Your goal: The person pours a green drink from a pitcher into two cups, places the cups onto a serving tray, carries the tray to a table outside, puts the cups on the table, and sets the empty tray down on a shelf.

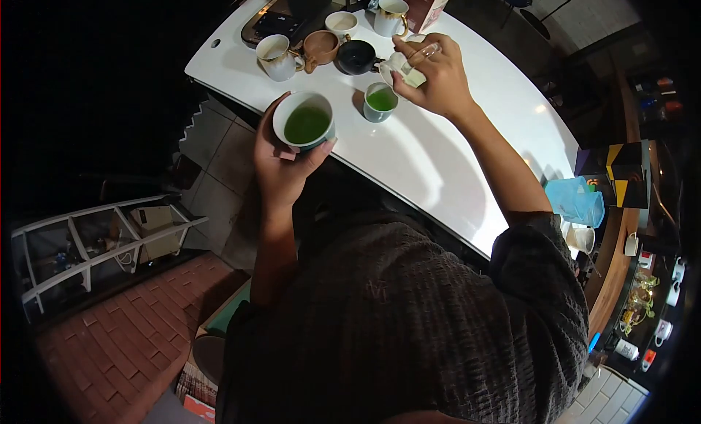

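Observation:
My left hand (281, 168) is closed around a large cup (330, 121) of green liquid, held in front of the table's near edge. The cup's mouth faces up toward me. My right hand (443, 79) is over the table with its fingers bent around a pale white and greenish thing (410, 75), whose kind I cannot make out because the fingers partly cover it. Below and left of that hand stands a small pale cup (377, 116) with green liquid in it. Just past it sits a black cup (356, 57).
Across the white table (438, 176) stand a brown cup (321, 47), a white mug with gold trim (276, 57), another such mug (391, 18) and a cream cup (341, 22). Behind them lies a dark device (288, 18) beside a red box (429, 6). Blue plastic containers (573, 201) stand at right.

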{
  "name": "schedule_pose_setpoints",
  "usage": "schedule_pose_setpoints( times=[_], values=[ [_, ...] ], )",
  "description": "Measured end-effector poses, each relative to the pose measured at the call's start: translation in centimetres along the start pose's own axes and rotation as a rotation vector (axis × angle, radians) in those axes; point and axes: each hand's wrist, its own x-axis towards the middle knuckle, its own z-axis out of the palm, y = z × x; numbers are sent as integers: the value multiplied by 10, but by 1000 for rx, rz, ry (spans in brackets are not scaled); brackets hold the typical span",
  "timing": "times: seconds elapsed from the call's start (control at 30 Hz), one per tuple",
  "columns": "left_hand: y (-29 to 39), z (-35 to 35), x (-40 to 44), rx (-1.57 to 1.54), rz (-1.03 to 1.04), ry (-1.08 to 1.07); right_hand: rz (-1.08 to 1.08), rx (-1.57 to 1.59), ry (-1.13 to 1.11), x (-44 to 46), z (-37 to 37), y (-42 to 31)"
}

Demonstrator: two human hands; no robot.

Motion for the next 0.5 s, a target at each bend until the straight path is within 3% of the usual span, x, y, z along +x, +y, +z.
schedule_pose_setpoints(
  times=[0.5],
  values=[
    [-3, -16, 13, -20, -14, -23, -310, -191, -153, 4, 0, -19]
  ],
)
